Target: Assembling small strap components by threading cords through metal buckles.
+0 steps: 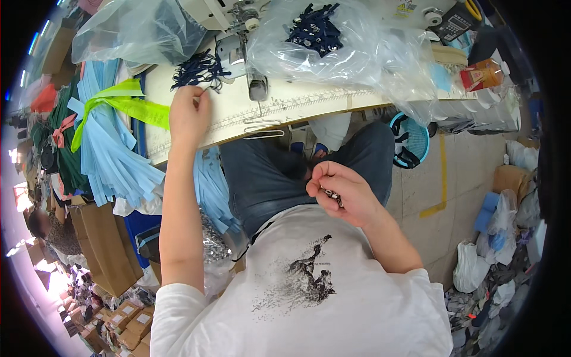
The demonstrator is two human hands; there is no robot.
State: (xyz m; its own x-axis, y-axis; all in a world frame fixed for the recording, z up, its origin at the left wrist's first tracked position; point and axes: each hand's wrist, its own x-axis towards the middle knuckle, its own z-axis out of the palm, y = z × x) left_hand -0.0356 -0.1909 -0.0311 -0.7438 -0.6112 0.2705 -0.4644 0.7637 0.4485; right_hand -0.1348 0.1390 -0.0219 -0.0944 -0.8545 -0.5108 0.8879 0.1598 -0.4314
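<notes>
My left hand [190,116] rests on the white sewing table with its fingers curled together, at the near side of a small pile of navy cord loops [201,70]. Whatever its fingertips may pinch is hidden. Over my lap, my right hand [347,193] is closed around several small, dark metal pieces [332,196], which show between the fingers. A sewing machine [257,89] stands just right of the cord pile. Farther right, a clear plastic bag [357,59] bears a bigger heap of navy loops with metal bits [313,28].
Light blue fabric strips [107,131] and a lime green strip [134,107] hang at the table's left. A bent wire holder [263,129] juts from the front edge. A blue basket [410,140] stands below right. An orange-capped bottle [485,75] lies at the far right.
</notes>
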